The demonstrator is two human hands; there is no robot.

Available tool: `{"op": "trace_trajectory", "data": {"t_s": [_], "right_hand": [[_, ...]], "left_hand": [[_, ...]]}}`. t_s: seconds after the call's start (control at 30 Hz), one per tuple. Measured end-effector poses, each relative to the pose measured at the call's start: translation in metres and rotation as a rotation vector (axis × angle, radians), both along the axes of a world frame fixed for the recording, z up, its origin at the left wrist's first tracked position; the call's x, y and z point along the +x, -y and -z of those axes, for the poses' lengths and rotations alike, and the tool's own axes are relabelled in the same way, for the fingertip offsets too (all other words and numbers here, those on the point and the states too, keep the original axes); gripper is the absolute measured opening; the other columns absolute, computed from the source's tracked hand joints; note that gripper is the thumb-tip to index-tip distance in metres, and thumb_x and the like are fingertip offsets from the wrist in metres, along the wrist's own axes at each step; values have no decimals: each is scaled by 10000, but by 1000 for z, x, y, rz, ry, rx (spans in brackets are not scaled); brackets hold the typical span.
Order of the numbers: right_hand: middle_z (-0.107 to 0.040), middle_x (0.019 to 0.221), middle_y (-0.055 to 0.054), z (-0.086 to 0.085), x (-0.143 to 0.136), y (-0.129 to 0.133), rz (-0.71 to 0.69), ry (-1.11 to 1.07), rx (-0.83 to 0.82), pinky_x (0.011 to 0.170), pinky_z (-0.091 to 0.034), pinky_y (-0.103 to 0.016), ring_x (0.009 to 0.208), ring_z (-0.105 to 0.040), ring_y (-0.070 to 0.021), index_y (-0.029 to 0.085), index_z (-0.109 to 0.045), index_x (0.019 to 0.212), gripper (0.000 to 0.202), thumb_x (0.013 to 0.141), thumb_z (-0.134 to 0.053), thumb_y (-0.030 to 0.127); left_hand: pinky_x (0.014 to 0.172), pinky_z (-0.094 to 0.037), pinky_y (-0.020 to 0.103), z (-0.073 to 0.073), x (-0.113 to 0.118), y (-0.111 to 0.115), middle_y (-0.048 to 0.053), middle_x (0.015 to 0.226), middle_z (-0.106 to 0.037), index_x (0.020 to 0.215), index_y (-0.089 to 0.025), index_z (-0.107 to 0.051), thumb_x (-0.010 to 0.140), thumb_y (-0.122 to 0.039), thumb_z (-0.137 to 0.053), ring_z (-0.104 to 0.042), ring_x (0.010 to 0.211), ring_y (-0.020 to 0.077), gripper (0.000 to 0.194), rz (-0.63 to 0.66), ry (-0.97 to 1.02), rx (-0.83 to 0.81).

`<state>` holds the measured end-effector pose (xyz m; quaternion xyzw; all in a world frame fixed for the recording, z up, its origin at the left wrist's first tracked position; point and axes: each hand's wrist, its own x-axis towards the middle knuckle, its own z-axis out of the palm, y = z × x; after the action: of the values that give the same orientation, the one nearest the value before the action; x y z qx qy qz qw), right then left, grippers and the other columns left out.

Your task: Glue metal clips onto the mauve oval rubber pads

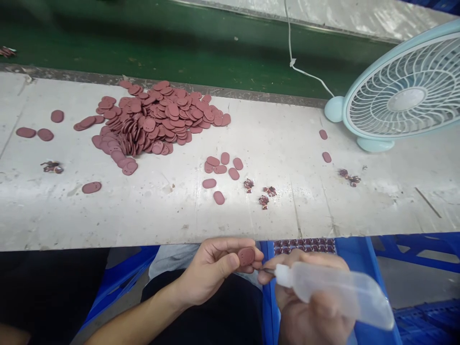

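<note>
A dark-red oval piece (246, 257), small holes showing, sits just off the bench's near edge, pinched between thumb and fingers of the left hand (204, 270). The right hand (300, 314) wraps a translucent squeeze bottle (345, 292), its thin tip near the piece; contact cannot be told. The step in hand appears to be lining up tip and piece, a move calling for a steady pinch and light squeeze. Beyond, on the bench (161, 211), lie loose ovals (220, 169), a heap of ovals (158, 115) and a fan (406, 100).
</note>
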<state>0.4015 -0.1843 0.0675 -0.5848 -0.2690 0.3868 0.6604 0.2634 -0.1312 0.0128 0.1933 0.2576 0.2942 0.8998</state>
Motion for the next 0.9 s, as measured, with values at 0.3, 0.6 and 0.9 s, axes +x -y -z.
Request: {"op": "trace_trajectory", "data": {"t_s": [0.3, 0.6, 0.9], "right_hand": [[-687, 767, 42, 46, 131, -57, -406, -1369, 189, 392, -241, -4, 654, -670, -69, 49, -696, 943, 454, 858, -263, 156], [-616, 932, 0, 44, 86, -40, -271, -236, 143, 398, -497, -124, 710, -622, -99, 244, -663, 1168, 280, 898, -644, 174], [-642, 1125, -130, 44, 86, -70, -577, 1498, -194, 875, -554, -488, 1019, -602, -290, 198, -693, 1177, 275, 982, -500, 186]], "left_hand": [[803, -578, 175, -4, -10, -9, 102, 1178, -766, 1144, -218, -747, 911, -188, -683, -734, 910, 123, 243, -57, 17, -74], [822, -593, 183, 0, -26, -15, 134, 1257, -731, 1166, -191, -742, 880, -146, -703, -741, 942, 149, 292, -145, -34, -110], [800, -587, 172, -3, -29, -18, 130, 1201, -756, 1148, -186, -750, 889, -144, -689, -734, 905, 131, 269, -142, -11, -121]]}}
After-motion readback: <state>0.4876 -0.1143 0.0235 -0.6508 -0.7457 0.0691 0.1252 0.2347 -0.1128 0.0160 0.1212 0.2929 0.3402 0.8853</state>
